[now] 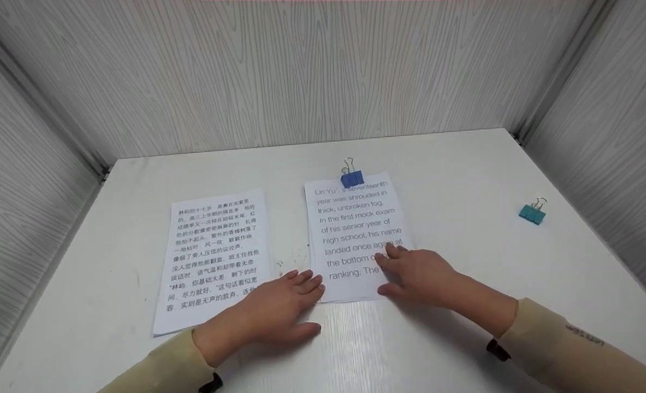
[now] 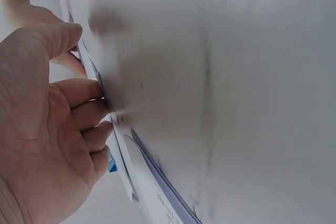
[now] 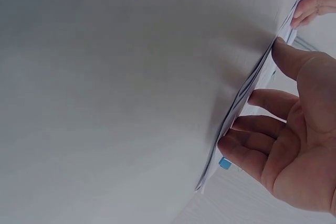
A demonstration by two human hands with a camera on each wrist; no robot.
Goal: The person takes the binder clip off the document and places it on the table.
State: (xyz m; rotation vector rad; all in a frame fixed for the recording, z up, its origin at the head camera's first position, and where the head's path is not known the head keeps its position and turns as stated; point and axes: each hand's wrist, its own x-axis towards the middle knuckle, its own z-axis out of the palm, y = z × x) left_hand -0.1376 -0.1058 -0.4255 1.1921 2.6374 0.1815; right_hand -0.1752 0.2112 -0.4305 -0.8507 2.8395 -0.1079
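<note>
the clipped papers (image 1: 355, 229) are lying between my left hand (image 1: 279, 305) and right hand (image 1: 421, 275), both resting unclenched, the clip (image 1: 352, 179) facing the back edge of the table (image 1: 459, 180).

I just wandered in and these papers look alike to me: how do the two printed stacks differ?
The English stack bears English text; the Chinese stack bears Chinese characters. The English stack has a blue clip at its top edge; no clip shows on the Chinese stack. Both are white, carry dark print and lie on the table.
</note>
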